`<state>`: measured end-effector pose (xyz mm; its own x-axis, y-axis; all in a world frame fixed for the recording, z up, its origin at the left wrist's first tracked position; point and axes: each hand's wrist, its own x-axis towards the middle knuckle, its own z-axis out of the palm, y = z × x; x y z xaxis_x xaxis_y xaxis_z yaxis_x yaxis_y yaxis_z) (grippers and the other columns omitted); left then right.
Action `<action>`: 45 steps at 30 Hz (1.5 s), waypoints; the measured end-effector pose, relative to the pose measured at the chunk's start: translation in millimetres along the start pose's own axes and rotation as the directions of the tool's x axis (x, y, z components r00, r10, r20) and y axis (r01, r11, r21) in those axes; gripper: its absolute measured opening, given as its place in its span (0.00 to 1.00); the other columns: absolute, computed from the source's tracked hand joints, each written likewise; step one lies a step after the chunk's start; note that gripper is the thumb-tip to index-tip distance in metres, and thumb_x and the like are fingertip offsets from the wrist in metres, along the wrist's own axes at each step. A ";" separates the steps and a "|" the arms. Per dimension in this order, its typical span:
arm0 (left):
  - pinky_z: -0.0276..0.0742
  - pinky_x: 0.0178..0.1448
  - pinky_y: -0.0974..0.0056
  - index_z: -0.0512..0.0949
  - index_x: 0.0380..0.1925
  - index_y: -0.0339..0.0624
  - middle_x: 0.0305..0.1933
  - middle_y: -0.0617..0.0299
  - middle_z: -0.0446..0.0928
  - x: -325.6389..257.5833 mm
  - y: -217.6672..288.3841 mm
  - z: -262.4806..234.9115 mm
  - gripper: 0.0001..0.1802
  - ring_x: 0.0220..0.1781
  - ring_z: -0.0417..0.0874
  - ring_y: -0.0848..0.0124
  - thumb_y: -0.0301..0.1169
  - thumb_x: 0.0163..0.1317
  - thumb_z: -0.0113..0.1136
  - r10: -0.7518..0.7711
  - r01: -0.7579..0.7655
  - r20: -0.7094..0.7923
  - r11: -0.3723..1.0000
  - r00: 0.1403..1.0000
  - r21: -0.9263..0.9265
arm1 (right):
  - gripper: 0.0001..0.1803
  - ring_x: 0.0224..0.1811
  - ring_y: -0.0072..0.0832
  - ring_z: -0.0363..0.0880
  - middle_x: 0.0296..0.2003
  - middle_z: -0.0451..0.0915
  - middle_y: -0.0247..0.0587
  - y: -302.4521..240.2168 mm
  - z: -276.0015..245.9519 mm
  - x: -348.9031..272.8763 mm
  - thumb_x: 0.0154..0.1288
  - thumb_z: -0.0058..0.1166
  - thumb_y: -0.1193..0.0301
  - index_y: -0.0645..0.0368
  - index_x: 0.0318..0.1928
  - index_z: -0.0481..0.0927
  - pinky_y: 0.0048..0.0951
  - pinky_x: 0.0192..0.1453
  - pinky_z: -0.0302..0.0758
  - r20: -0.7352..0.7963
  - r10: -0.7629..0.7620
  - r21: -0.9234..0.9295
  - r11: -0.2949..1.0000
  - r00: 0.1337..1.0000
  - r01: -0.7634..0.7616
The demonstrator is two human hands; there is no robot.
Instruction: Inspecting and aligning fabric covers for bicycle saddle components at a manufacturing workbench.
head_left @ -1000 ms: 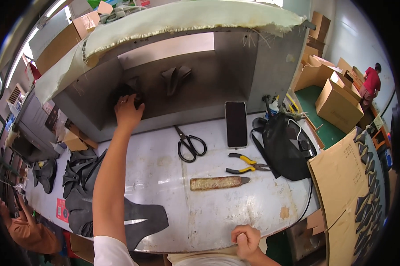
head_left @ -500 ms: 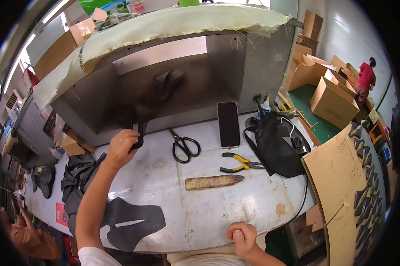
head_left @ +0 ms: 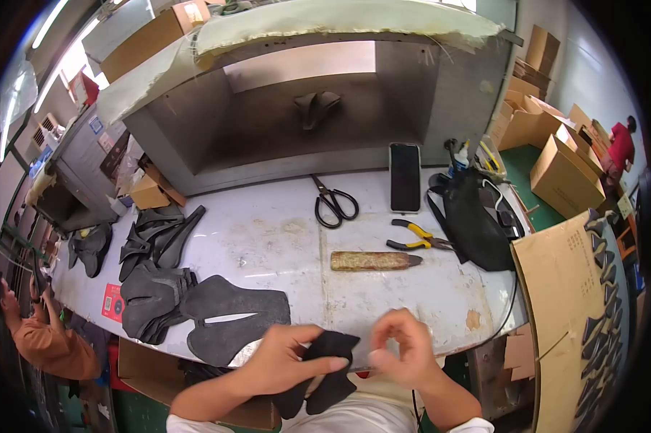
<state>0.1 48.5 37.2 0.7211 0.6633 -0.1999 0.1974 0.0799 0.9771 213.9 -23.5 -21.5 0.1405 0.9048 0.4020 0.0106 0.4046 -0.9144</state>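
Note:
My left hand (head_left: 286,361) is closed on a black folded shoe upper (head_left: 331,372), held low in front of my body at the table's near edge. Its thumb lies across the front of the piece. Just right of the upper, my right hand (head_left: 406,350) is raised with loosely curled fingers, slightly blurred, and a gap shows between thumb and forefinger. Left of my left hand, a flat dark cut-out piece (head_left: 250,307) with a slit lies on the table (head_left: 268,249), beside a stack of similar pieces (head_left: 152,299).
Behind the table stands a grey metal box (head_left: 268,137) with one dark shoe upper (head_left: 316,108) inside. Scissors (head_left: 333,206), pliers (head_left: 419,236), a wrapped-handle blade (head_left: 372,260), a phone (head_left: 405,177) and a black bag (head_left: 481,227) lie around. Cardboard (head_left: 549,310) stands at right; two people are farther off.
My left hand has come back from the metal box's opening to my front, bringing a dark upper. My right hand has risen toward it, its fist loosened. The view has shifted.

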 end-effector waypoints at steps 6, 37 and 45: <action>0.75 0.35 0.74 0.83 0.40 0.32 0.32 0.67 0.82 -2.3 -43.1 29.0 0.12 0.34 0.77 0.85 0.28 0.60 0.69 -0.092 0.102 0.060 0.979 0.994 -0.177 | 0.17 0.20 0.28 0.71 0.20 0.74 0.39 -33.4 -5.6 9.3 0.63 0.64 0.61 0.63 0.32 0.75 0.28 0.27 0.68 0.420 0.391 -0.328 0.907 0.819 -0.265; 0.81 0.46 0.64 0.81 0.39 0.30 0.38 0.56 0.83 -5.4 -63.1 26.6 0.14 0.39 0.84 0.70 0.15 0.51 0.69 -0.166 0.119 0.019 0.622 0.986 -0.774 | 0.16 0.20 0.24 0.68 0.20 0.70 0.37 5.0 21.3 -25.4 0.75 0.48 0.67 0.62 0.29 0.71 0.29 0.24 0.65 0.116 0.341 0.067 0.934 0.933 -0.350; 0.81 0.38 0.70 0.80 0.42 0.34 0.36 0.58 0.83 7.8 -70.7 30.8 0.11 0.35 0.84 0.74 0.20 0.58 0.67 -0.166 0.184 0.121 0.444 0.979 -0.877 | 0.18 0.20 0.15 0.63 0.18 0.68 0.28 -0.1 22.8 -27.0 0.76 0.48 0.65 0.62 0.28 0.70 0.25 0.24 0.63 0.127 0.279 -0.065 0.960 0.952 -0.273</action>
<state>12.3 25.1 -35.7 0.7530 0.5461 -0.3671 -0.3626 0.8099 0.4611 187.4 -45.0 -31.1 0.0111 0.9910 0.1334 0.0361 0.1330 -0.9905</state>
